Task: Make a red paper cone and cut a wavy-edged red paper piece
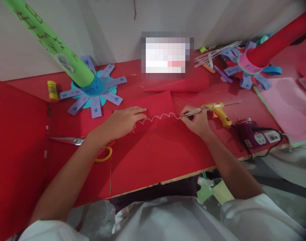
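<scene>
My right hand (196, 121) is closed round a pale pen (193, 112), its tip down at the right end of a white scalloped line (161, 117) on red paper (155, 102). The line runs left as a row of small arcs to my left hand (127, 120). That hand lies flat on the paper with its fingers stretched out and holds nothing. Scissors (104, 155) with a yellow handle lie partly under my left forearm, their blades pointing left.
A green tube (74, 67) stands at the back left beside a glue bottle (52, 91). To the right are a yellow glue gun (219, 112), a purple power socket box (253, 134), pink sheets (288, 107) and a red tube (276, 45). The table's front edge (168, 181) is near my body.
</scene>
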Motion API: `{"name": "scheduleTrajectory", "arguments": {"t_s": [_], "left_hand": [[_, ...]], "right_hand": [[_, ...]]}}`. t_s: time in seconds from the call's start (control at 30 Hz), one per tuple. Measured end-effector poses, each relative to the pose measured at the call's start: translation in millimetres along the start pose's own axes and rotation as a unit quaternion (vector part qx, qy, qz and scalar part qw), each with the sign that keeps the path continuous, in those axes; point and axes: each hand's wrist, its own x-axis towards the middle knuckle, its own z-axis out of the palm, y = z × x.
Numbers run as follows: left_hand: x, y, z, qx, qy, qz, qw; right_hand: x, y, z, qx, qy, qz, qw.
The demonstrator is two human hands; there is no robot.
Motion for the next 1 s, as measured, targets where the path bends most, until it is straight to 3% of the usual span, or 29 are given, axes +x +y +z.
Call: {"name": "scheduleTrajectory", "arguments": {"t_s": [1.0], "left_hand": [[-0.3, 3.5, -2.3, -0.019, 0.001, -0.009, 1.000]], "right_hand": [[-3.1, -2.7, -1.4, 0.031, -0.032, -0.003, 0.999]]}}
